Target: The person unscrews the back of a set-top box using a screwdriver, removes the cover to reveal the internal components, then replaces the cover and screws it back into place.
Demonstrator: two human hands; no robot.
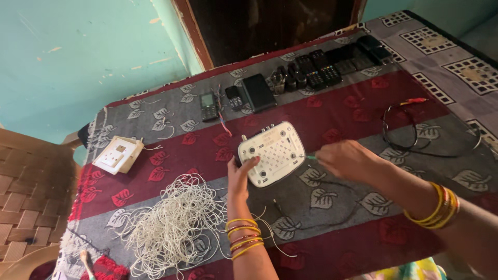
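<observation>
Perforated white plastic box [272,152] under left hand [239,175]

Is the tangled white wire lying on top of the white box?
No, the white wire lies in a heap on the cloth, apart from the white box, which the left hand touches.

White plastic box [272,152], rounded corners, vented face up with dot holes, ports along far edge, lying flat on patterned cloth; thin green-tipped tool [310,157] touching its right edge.
</observation>
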